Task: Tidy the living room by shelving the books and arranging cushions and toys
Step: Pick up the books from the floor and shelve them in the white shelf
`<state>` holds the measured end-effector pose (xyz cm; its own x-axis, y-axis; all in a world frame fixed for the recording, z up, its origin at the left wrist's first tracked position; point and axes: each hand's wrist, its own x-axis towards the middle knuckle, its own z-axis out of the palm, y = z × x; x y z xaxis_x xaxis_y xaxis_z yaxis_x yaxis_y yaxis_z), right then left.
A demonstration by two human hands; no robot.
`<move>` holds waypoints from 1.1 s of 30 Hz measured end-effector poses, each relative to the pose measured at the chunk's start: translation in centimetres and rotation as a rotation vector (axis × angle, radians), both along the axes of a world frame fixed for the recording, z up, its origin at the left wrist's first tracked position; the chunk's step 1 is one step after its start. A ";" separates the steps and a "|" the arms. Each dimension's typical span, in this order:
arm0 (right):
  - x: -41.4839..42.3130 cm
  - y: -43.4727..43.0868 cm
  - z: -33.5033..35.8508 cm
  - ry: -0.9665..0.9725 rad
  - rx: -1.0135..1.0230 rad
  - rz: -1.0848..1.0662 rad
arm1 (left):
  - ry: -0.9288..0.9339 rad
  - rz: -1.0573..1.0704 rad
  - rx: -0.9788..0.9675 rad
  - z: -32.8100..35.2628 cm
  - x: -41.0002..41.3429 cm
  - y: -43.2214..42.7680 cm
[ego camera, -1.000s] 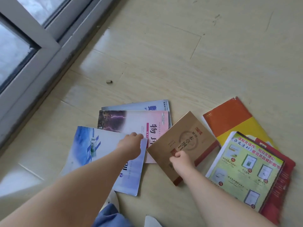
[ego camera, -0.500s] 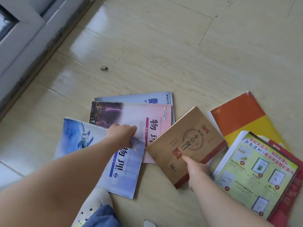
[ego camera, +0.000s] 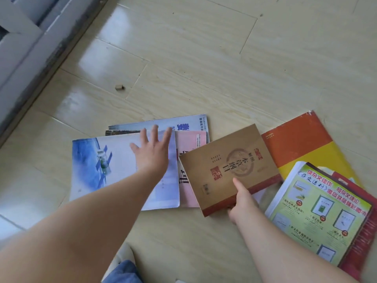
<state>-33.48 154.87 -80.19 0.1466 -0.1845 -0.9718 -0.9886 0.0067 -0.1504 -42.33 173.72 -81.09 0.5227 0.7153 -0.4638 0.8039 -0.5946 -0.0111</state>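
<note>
- Your left hand point(ego camera: 152, 154) lies flat, its fingers point(ego camera: 155, 132) spread wide on the glossy blue book point(ego camera: 110, 166) at centre left.
- Your right hand point(ego camera: 243, 203) pinches the lower edge of the matte brown book point(ego camera: 228, 160), thumb on its cover.
- The blue book overlaps a pink book point(ego camera: 188, 188).
- A green book point(ego camera: 318, 207) and an orange-and-yellow book point(ego camera: 302, 139) lie on the right, on the pale wood-grain floor point(ego camera: 204, 58).

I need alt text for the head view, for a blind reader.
The left hand presses flat on a pale blue satellite-cover book, while the right hand pinches a brown paperback book; more books lie on the glossy beige floor.
</note>
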 end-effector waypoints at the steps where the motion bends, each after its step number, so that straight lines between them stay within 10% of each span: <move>1: 0.0 0.0 -0.2 0.001 0.030 0.004 | -0.021 0.047 -0.062 -0.3 0.1 -0.7; 8: -0.6 -0.7 0.0 -0.111 0.139 -0.062 | -0.207 0.229 -0.438 -0.5 -0.4 -0.9; 17: -0.4 2.3 8.7 -0.173 0.488 -0.112 | -0.580 1.179 -1.308 9.4 0.4 -3.6; 24: -2.1 3.0 15.8 -0.212 0.570 -0.012 | -0.846 1.145 -1.109 17.4 -1.1 -3.2; 33: -4.0 3.0 13.6 -0.325 0.174 0.015 | -0.822 0.930 -1.019 18.4 -8.3 0.3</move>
<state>-37.44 157.83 -66.61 0.4542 -0.0164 -0.8908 -0.8896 0.0456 -0.4544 -50.58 174.06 -62.68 0.4397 0.4952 -0.7493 0.4608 0.5917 0.6615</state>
